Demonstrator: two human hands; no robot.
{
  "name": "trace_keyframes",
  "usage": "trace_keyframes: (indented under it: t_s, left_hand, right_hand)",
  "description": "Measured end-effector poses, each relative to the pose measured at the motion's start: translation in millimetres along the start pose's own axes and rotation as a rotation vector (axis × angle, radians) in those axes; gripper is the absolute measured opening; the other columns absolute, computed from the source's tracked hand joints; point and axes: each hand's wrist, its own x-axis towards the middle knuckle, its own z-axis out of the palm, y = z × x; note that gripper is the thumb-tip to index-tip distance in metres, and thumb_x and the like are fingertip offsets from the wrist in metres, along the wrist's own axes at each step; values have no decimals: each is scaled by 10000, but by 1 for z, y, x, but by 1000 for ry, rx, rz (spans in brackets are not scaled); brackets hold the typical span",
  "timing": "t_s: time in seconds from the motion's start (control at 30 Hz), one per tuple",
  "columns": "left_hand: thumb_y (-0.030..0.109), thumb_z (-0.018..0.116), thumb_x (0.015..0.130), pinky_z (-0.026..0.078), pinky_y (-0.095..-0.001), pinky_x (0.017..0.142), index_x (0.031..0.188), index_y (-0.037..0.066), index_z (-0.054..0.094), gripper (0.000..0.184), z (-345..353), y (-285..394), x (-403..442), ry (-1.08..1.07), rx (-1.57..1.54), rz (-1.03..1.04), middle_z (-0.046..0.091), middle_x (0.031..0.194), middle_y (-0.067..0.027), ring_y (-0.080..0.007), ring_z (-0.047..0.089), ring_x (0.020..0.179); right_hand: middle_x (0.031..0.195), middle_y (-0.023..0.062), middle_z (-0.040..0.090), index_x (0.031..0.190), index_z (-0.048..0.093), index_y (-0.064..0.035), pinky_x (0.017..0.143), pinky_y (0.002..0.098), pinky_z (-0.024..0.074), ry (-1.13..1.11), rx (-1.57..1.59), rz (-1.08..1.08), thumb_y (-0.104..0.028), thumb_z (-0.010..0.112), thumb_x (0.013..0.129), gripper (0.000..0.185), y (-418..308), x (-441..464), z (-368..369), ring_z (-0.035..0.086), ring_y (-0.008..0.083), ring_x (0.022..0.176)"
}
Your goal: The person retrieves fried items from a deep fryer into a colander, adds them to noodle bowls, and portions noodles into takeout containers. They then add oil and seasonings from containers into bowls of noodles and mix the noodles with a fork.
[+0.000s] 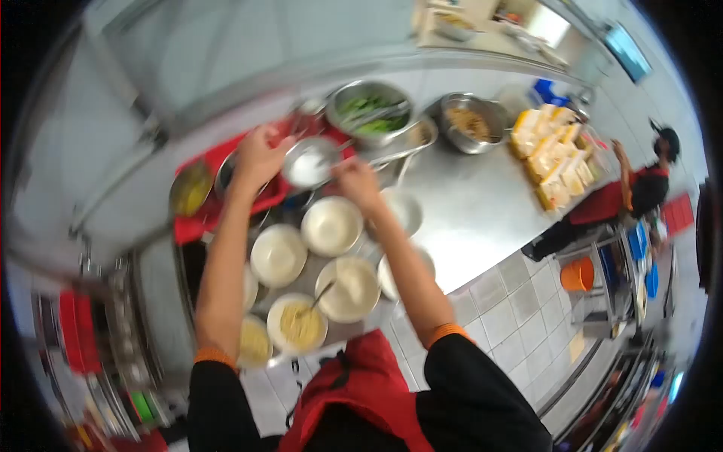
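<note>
My left hand (261, 158) is over the red tray (183, 228), close to the left side of a metal bowl (329, 156) of white powder. Blur smears its fingers, and I cannot make out their grip. At the bowl's right rim is my right hand (357, 183), its fingers curled; whatever they hold is hidden. Below my hands are white bowls, among them one bowl (331, 226) and another bowl (278, 255). A utensil handle leans in a bowl of yellow food (300, 325) near the table's front edge.
Behind stand a metal bowl of greens (369, 109) with tongs and a metal bowl of brown food (471, 124). Yellow-and-white packs (553, 154) are stacked at the right end of the steel table (474, 203). A co-worker (640, 184) stands beyond, by an orange bucket (577, 274).
</note>
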Motion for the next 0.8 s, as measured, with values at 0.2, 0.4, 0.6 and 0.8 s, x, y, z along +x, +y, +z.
trace_keyframes:
  t_s: [0.2,0.4,0.6,0.8]
  left_hand:
    - [393,751,627,324,-443,1024,1244,51,495,751,68,-10,114,-273,404,-70,516,1234,-191,-397,384,1213]
    - [385,765,553,392,-429,965,1179,50,554,740,87,-3,135,-369,400,-142,554,1201,-204,-373,473,1153]
    - [317,761,584,429,-424,905,1124,16,567,648,72,7,119,-272,256,-132,598,1093,-217,-390,527,1060]
    - [296,768,603,393,-447,920,1141,30,548,640,26,27,74,157,239,47,599,1063,-183,-404,502,1016]
  right_hand:
    - [616,144,625,633,593,-6,577,345,499,225,-116,-136,-183,661,753,224,14,47,27,634,221,552]
    - [490,167,577,606,590,40,522,356,504,99,55,14,-99,610,782,225,-5,33,13,616,285,461]
    - [633,216,595,632,602,43,616,453,486,282,-303,-232,-93,627,782,204,15,32,20,609,362,601]
    - [669,109,549,673,561,-3,535,362,443,482,-48,-267,-152,686,779,221,-21,-9,22,543,246,564]
